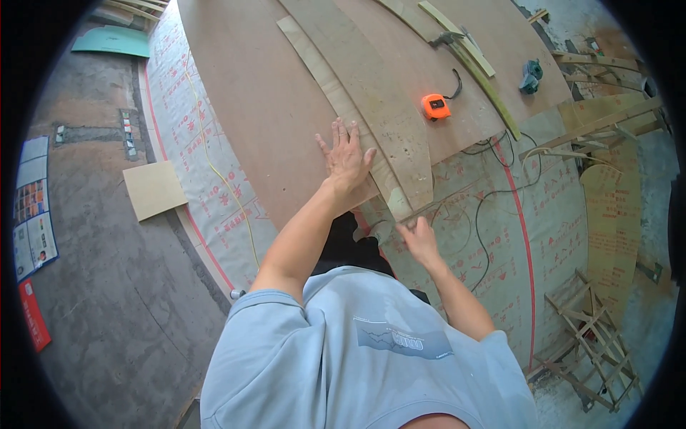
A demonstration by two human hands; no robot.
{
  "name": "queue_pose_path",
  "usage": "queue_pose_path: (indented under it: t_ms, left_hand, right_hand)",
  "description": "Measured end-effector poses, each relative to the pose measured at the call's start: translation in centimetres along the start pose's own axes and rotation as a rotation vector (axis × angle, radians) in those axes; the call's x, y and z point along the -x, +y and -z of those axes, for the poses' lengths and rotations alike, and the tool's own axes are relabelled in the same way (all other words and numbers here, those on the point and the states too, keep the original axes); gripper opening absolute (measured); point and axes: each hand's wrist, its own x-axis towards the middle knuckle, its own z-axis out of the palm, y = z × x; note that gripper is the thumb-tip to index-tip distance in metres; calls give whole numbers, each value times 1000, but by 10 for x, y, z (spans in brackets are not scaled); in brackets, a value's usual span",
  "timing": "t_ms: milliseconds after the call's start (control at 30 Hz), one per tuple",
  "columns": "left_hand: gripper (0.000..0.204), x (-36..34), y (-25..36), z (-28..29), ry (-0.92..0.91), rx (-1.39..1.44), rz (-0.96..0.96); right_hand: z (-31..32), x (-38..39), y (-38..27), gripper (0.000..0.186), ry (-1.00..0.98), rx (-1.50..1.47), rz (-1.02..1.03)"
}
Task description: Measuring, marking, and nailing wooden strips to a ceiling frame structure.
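A large plywood sheet (236, 93) lies in front of me. On it rest a long, narrow wooden strip (314, 66) and, along its right side, a wider curved board (357, 79). My left hand (345, 154) presses flat with fingers spread, touching the strip and the sheet beside it. At the near end of the strip is my right hand (420, 242), its fingers curled closed. Whatever those fingers pinch, if anything, is too small to make out. To the right of the curved board sits an orange tape measure (435, 106) with a dark strap.
A hammer (446, 38) lies across wooden strips at the far right, near a dark green tool (530, 76). Dark cables (487, 247) run over the printed floor covering (500, 286). Curved wooden frames (607, 136) and a slatted wooden frame (589, 343) stand right.
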Motion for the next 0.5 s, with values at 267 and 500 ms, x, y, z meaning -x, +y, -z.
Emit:
queue_pose_path:
  t_ms: [267,500]
  left_hand:
    - [82,-29,-16,10,-14,-11,29]
    - [83,-53,-26,19,-45,-5,72]
  right_hand:
    - [58,-38,-102,69,206,1133,946]
    - [55,-96,-115,58,95,1286,1067]
